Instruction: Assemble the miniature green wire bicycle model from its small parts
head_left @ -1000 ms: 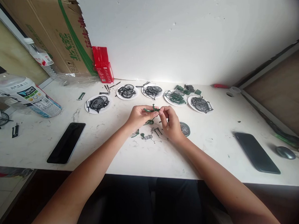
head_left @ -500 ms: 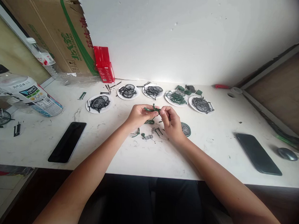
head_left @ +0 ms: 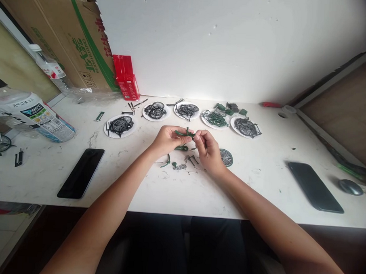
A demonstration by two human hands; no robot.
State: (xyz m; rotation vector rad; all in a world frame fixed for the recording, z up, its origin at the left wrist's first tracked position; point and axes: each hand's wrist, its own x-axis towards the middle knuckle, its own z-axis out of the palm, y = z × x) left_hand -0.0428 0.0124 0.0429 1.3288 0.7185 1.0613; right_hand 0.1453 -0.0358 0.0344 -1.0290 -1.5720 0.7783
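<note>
Above the middle of the table, a small green model bicycle frame [head_left: 186, 133] is held between my two hands. My left hand [head_left: 166, 142] is closed, thumb and fingers pinching its left part. The closed fingertips of my right hand [head_left: 212, 152] grip its right end. Out of the right palm sticks a thin metal rod [head_left: 207, 154]; its other end is hidden. Below the hands lie a curved green piece [head_left: 166, 161], a small grey rack [head_left: 181, 167] and several tiny parts. Beside my right wrist rests a green spoked wheel [head_left: 226, 158], partly covered.
Paper plates [head_left: 106, 131] with bicycle parts line the back. A black phone [head_left: 81, 173] lies left, a dark flat slab [head_left: 316, 187] and a mouse [head_left: 350, 187] right. A large bottle [head_left: 47, 121], a carton [head_left: 60, 38] and a red box [head_left: 126, 80] stand back left.
The whole view has shifted very slightly. Both hands keep their hold on the green frame, with hardly any movement of the fingers.
</note>
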